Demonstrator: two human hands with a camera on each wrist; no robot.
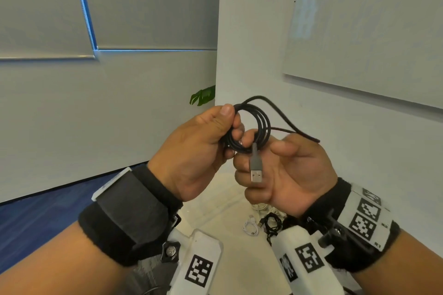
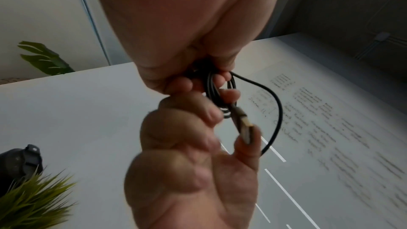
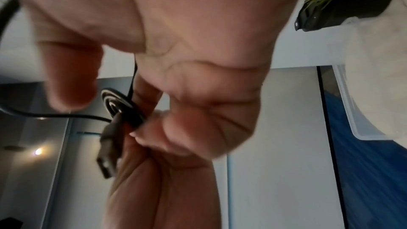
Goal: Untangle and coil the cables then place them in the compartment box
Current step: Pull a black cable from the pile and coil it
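A black cable (image 1: 260, 124) is wound into a small coil held up in front of me. My left hand (image 1: 232, 124) grips the coil's left side between thumb and curled fingers. Its grey USB plug (image 1: 256, 170) hangs from the coil across my right hand (image 1: 261, 151), which is palm up with fingers curled, the index finger hooked behind the coil. The loose tail (image 1: 309, 136) arcs over the right thumb. The wrist views show the coil (image 2: 220, 93) (image 3: 123, 104) and the plug (image 2: 244, 128) (image 3: 108, 154) between both hands.
Below my hands, a white cable (image 1: 251, 229) and a tangled black cable (image 1: 272, 224) lie on the white table (image 1: 230, 254). A translucent plastic rim (image 3: 356, 111) shows in the right wrist view. A whiteboard (image 1: 371, 31) hangs on the wall at right.
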